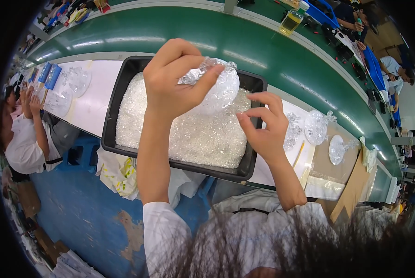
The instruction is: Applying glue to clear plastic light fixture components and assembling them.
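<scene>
My left hand is closed in a pinch on the upper edge of a clear round ornament, which has a frosted disc and knobbly clear parts along its top. The ornament is held tilted above a black tray filled with glittering clear granules. My right hand is beside the disc, over the tray's right end. Its thumb and fingers are apart, and nothing shows between them. My left fingers hide part of the ornament.
Similar clear ornaments lie to the right, by a yellow stick and cardboard. A co-worker sits at the far left near more clear pieces. Behind the tray runs a green conveyor belt. A yellow-liquid bottle stands beyond.
</scene>
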The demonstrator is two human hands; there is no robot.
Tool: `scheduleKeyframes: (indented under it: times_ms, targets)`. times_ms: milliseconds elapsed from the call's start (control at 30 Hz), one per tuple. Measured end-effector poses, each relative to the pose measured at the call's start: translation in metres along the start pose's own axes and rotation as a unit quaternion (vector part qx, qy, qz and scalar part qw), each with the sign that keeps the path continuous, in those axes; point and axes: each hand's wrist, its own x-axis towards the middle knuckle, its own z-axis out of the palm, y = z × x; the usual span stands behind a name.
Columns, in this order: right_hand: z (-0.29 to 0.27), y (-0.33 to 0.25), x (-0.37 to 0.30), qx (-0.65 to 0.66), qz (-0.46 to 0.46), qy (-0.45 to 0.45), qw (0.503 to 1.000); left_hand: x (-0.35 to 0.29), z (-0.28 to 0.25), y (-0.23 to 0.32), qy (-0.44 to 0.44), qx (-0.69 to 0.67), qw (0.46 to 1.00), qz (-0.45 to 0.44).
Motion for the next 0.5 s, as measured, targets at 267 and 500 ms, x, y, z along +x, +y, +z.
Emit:
scheduleKeyframes:
  times_ms: [267, 500]
  targets:
    - [-0.003, -0.019, 0.021, 0.075, 0.147, -0.145, 0.975, -0.003, -0.002, -0.005, 0.049, 0.006, 0.998, 0.026]
    - [-0.006, -0.019, 0.031, 0.066, 0.240, -0.234, 0.940, -0.005, 0.000, -0.004, 0.074, -0.044, 0.996, 0.023]
